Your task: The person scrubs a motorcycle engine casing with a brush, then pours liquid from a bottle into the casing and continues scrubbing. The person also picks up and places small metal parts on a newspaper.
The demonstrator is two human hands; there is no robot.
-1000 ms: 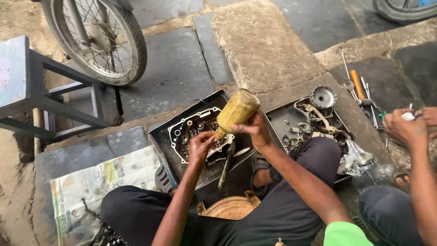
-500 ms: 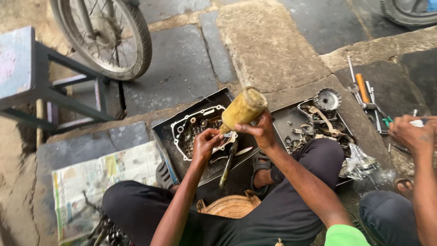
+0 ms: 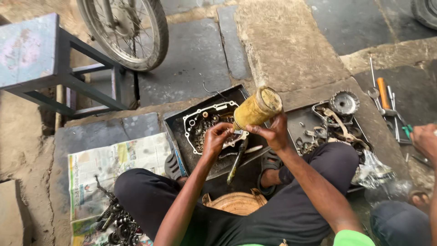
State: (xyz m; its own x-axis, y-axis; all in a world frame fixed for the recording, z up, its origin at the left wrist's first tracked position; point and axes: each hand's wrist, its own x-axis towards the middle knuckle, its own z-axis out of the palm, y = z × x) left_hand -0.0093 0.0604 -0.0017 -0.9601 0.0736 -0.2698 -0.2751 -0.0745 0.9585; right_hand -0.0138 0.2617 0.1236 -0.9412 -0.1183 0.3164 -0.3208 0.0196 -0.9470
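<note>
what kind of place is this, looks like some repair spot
Probably an open-air motorcycle repair spot on stone paving. A spoked wheel stands nearby, an engine cover lies in a black tray, and hand tools lie on the ground.

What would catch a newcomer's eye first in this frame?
The yellow grimy cylinder at centre, tilted and held up in the right hand, with the left hand at its lower end. Beneath them a black tray holds an engine cover ringed by a pale gasket. A spoked wheel stands top left, beside a blue stool.
</note>
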